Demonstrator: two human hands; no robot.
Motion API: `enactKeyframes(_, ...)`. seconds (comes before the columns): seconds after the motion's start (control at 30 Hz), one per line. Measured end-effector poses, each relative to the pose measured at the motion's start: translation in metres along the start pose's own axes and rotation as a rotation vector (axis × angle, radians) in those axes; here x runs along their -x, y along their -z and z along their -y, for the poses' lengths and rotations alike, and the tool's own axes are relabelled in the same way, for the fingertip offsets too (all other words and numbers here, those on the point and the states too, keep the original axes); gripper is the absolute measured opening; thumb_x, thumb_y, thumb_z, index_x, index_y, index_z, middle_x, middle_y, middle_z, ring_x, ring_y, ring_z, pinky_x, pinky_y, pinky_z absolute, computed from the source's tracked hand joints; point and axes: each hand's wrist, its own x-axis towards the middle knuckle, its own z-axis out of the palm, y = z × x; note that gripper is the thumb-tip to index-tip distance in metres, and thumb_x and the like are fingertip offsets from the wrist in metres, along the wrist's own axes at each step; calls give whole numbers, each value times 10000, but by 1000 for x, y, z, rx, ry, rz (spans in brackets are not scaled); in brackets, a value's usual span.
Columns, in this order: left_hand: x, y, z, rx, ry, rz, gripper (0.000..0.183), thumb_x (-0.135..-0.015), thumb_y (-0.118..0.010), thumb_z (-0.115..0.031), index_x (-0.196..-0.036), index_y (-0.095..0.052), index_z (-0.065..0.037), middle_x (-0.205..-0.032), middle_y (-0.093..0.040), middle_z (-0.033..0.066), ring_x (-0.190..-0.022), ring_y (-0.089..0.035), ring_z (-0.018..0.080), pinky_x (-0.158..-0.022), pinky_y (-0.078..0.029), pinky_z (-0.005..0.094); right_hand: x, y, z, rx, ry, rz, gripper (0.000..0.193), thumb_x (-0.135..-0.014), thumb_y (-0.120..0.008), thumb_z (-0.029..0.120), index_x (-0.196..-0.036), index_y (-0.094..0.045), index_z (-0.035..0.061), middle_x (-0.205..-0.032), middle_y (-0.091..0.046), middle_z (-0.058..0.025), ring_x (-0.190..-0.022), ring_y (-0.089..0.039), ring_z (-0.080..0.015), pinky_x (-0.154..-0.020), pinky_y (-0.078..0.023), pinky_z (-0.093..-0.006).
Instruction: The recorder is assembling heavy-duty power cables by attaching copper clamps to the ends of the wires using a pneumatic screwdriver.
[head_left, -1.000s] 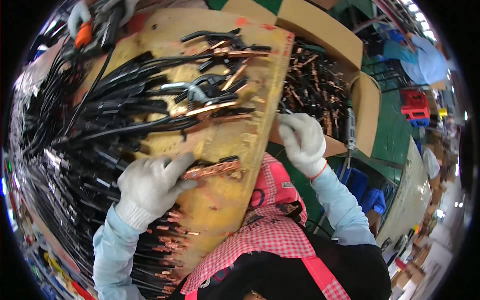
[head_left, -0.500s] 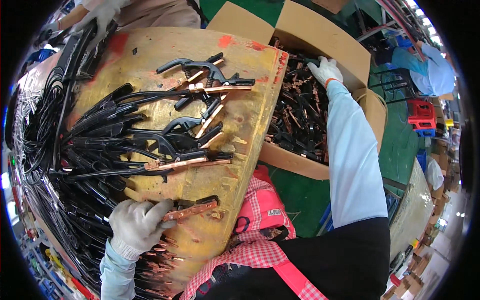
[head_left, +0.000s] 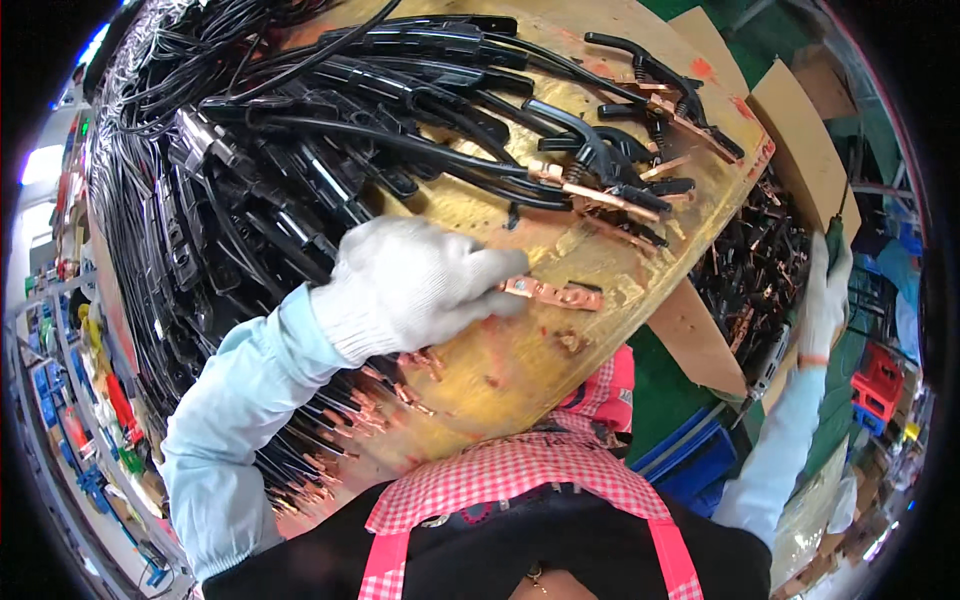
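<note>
My left hand [head_left: 425, 285], in a white knit glove, is closed over the wooden bench. From its fingers a flat copper jaw piece [head_left: 555, 292] with a dark edge points to the right. My right hand [head_left: 824, 295], also gloved, is at the right side of the open cardboard box [head_left: 700, 340]. Its fingers are closed around a slim dark tool [head_left: 835, 232] with a thin rod pointing up; the rest is hidden by the hand. Black-handled welding electrode holders [head_left: 590, 150] with copper jaws lie beyond my left hand.
Black cables [head_left: 200, 250] with bare copper ends [head_left: 370, 415] cover the bench's left side. The box holds a heap of black and copper parts [head_left: 745, 260]. A grey metal cylindrical tool [head_left: 770, 362] is beside my right wrist. Red and blue crates [head_left: 876, 380] stand on the floor.
My view has swung, shifting the bench and box. My right hand has left the heap in the box and now holds the slim tool. My left hand still grips the copper piece.
</note>
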Motion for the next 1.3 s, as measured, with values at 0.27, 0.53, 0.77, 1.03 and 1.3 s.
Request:
enactKeyframes(0.27, 2, -8, -1, -50, 82, -22, 302, -890, -677, -461, -1046, -729, -207, -677, -684, 69, -603, -687, 282, -501, -524, 408, 124, 52, 162, -435, 489, 389, 409, -717, -819, 84, -1094, -694, -14, -1088, -666, -186, -978, -651, -260, -846, -515, -354)
enactKeyframes(0.53, 4, -14, 2, -89, 36, -40, 309, -887, -672, -470, -1059, -704, -215, -646, -654, 62, -584, -674, 292, -478, -506, 422, 133, 16, 188, -430, 584, 430, 316, -688, -861, 63, -970, -740, -11, -891, -703, -162, -771, -679, -230, -665, -521, -324)
enactKeyframes(0.77, 4, -12, -2, -64, 72, -5, 331, -882, -675, -486, -1057, -700, -207, -653, -662, 63, -591, -681, 287, -483, -510, 422, 135, 22, 184, -421, 509, 487, 317, -684, -866, 67, -966, -740, -8, -872, -700, -152, -746, -669, -218, -640, -507, -321)
enactKeyframes(1.03, 1, -15, -1, -54, 57, -27, 335, -891, -670, -476, -1077, -716, -202, -673, -675, 77, -604, -687, 291, -501, -523, 420, 107, 32, 203, -302, 683, 613, 325, -701, -825, 121, -993, -734, 12, -904, -685, -128, -782, -647, -205, -675, -496, -320)
enactKeyframes(1.3, 3, -14, -1, -49, 73, -61, 329, -881, -690, -456, -1080, -723, -197, -645, -660, 86, -604, -678, 295, -510, -518, 430, 89, 0, 263, -464, 640, 368, 425, -904, -716, 217, -1286, -640, 45, -941, -652, -25, -844, -575, -86, -748, -453, -228)
